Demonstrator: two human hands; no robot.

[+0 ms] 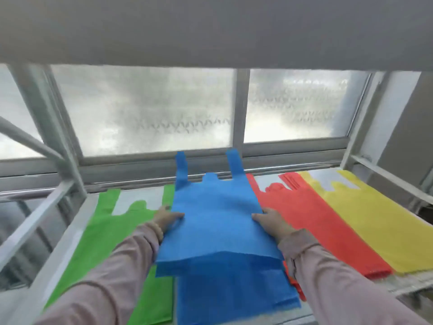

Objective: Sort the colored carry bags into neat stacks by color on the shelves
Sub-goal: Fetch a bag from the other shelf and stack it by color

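Shelf (70,233) is white, metal-framed, set against a frosted window (145,109). Four colours lie side by side on it, handles toward the glass: green stack (112,233) far left, blue stack (234,292) next, red stack (311,221), yellow stack (367,214) far right. I hold one blue bag (215,221) flat above the blue stack, its handles reaching up over the window sill, its lower edge short of the stack's near edge. My left hand (167,218) pinches the bag's left edge, fingers closed on it. My right hand (271,222) grips the right edge the same way. Both sleeves are pale pink; a bead bracelet (155,231) sits on my left wrist.
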